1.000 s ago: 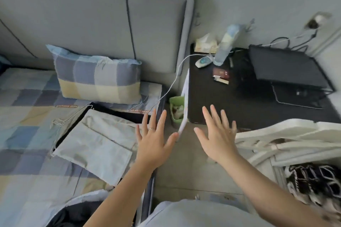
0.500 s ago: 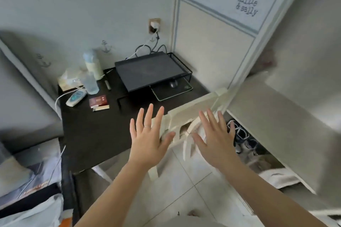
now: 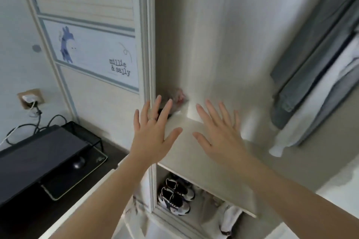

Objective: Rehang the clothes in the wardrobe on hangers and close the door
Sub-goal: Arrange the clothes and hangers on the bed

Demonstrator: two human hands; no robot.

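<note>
On my feed both hands are raised in front of the open pale wood-grain wardrobe (image 3: pixel 213 35), backs toward me. The left hand (image 3: pixel 153 137) has its fingers (image 3: pixel 144 111) straight and spread wide, a thin ring (image 3: pixel 152 119) on one of them, and it holds nothing. Its fingertips lie over the edge of the white wardrobe door with the blue-grey trim and the "millie & sally" panel (image 3: pixel 97 52), though I cannot tell whether they touch it. The right hand (image 3: pixel 219 137) is fanned out just as wide and is also empty, poised over the pale wooden shelf (image 3: pixel 186 153) inside the wardrobe; I cannot tell if there is contact. The door stands open at the left side of the compartment. Grey denim and white clothes (image 3: pixel 310 64) hang at the wardrobe's right edge, well apart from both hands; what they hang from is out of my view. A blurred pinkish object (image 3: pixel 179 95) sits in the shelf's back left corner. Under the shelf's front edge are black-and-white sneakers (image 3: pixel 174 198). Left of the door, a black desk (image 3: pixel 19 217) carries a black stand (image 3: pixel 38 155), with a dark computer mouse (image 3: pixel 78 162) beneath it.
</note>
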